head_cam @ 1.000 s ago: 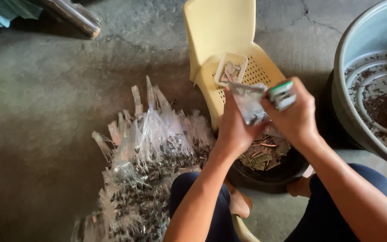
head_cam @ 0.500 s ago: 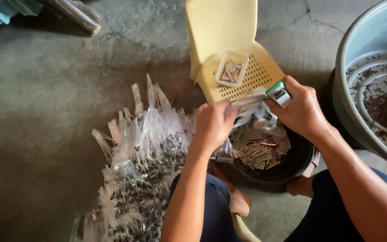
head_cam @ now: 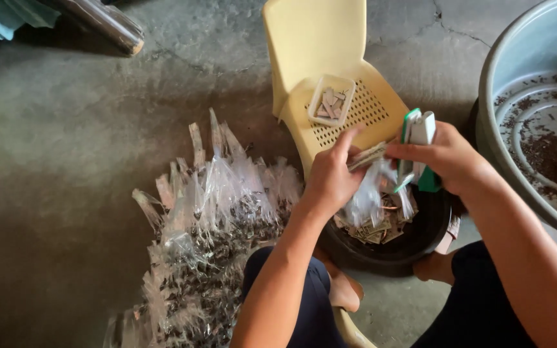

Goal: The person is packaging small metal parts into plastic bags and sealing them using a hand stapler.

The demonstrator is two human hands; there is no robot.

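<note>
My left hand [head_cam: 330, 177] pinches the top of a small clear plastic packet [head_cam: 367, 193] together with a folded paper slip. My right hand [head_cam: 449, 158] grips a green and white stapler [head_cam: 418, 138], held upright right beside the packet's top. Both hands hover over a black bowl [head_cam: 414, 248] that holds several paper slips. The bowl sits between my knees.
A pile of filled clear packets [head_cam: 207, 219] with dark contents lies on the concrete floor at left. A small yellow plastic chair [head_cam: 320, 58] stands ahead with a little white tray [head_cam: 331, 100] of slips on its seat. A large grey basin [head_cam: 536, 109] is at right.
My hands have dropped lower over the bowl and drawn apart slightly. The stapler has turned upright beside the packet's top.
</note>
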